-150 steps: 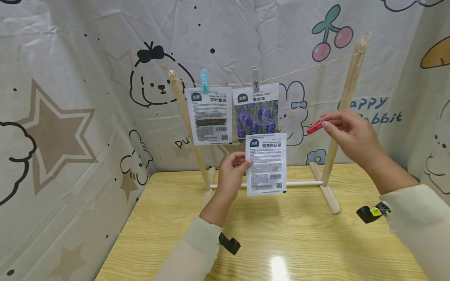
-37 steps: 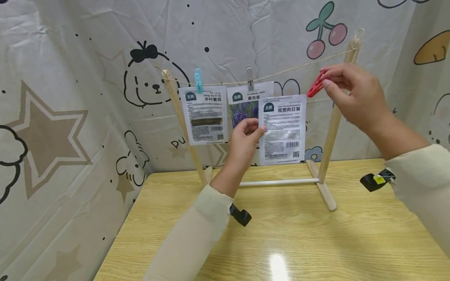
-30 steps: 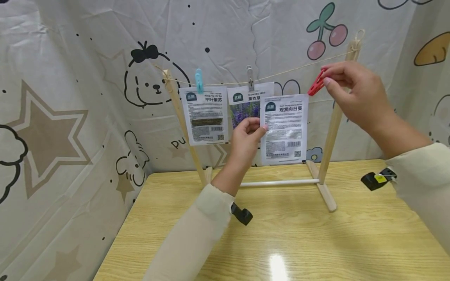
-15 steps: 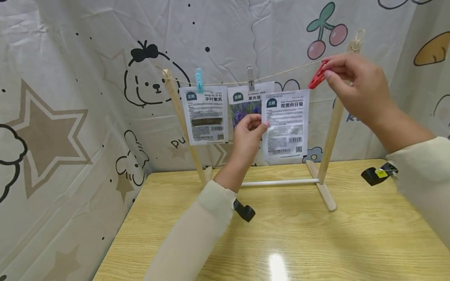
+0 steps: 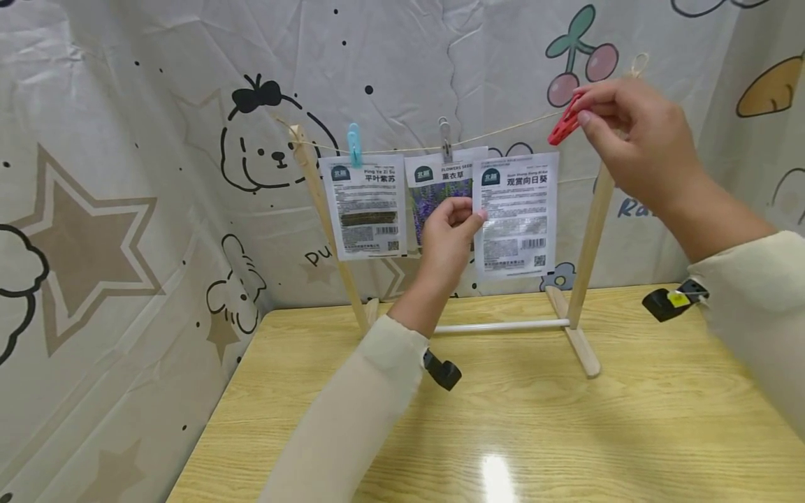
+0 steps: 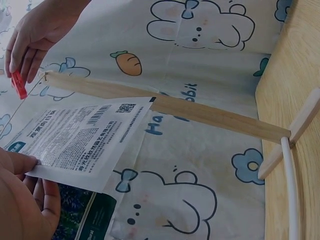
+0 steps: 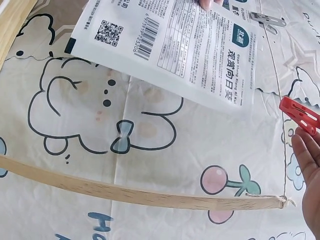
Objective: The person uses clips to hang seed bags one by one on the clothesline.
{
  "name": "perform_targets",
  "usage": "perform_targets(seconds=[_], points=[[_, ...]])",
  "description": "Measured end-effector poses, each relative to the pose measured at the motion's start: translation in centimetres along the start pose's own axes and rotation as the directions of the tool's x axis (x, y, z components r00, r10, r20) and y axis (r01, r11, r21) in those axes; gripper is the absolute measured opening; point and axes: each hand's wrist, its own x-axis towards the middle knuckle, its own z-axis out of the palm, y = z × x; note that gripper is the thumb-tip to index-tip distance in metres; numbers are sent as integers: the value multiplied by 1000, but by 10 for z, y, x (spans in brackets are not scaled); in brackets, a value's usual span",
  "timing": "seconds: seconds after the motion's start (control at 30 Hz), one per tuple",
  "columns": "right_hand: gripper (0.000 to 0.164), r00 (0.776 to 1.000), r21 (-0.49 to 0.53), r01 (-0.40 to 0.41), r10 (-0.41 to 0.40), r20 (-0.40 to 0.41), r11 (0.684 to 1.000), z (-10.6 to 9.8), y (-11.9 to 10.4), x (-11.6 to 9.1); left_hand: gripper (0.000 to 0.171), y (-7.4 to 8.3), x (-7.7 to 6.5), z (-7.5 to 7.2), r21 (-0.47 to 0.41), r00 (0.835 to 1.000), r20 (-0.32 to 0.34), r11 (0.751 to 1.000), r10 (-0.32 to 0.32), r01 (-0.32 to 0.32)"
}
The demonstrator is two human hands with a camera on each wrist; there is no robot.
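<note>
My left hand (image 5: 445,241) pinches the left edge of a white seed packet (image 5: 517,216), its printed back facing me, held upright just below the string (image 5: 503,130). Part of that packet overlaps a hanging lavender seed packet (image 5: 440,188). Between thumb and fingers my right hand (image 5: 641,140) pinches a red clothespin (image 5: 564,122), which slants close to the string, above and right of the held packet's top corner. Farther left another seed packet (image 5: 367,234) hangs under a blue clothespin (image 5: 355,144); a grey clothespin (image 5: 446,140) holds the lavender packet.
A wooden stand carries the string: its left post (image 5: 327,209) and right post (image 5: 591,244) are joined low by a white rod (image 5: 503,326). It rests on a wood-grain table (image 5: 534,419). Behind hangs a printed cloth (image 5: 402,56).
Over five seconds both hands rise, the left bringing the packet up and rightward toward the string, the right lifting the red clothespin to string height. In the last half second both climb slightly more.
</note>
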Motion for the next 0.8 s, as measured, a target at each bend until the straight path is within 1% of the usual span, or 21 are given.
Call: perform_targets(seconds=[0.17, 0.57, 0.8], points=[[33, 1000, -8, -21, 21, 8, 1000, -1, -3, 3, 19, 1, 3, 3, 0, 1000, 2, 1000, 3, -3], [34, 1000, -36, -20, 19, -16, 999, -4, -7, 12, 18, 2, 10, 10, -49, 1000, -18, 999, -12, 11], [33, 999, -35, -30, 29, -20, 999, -3, -13, 18, 19, 4, 10, 12, -70, 999, -33, 998, 5, -8]])
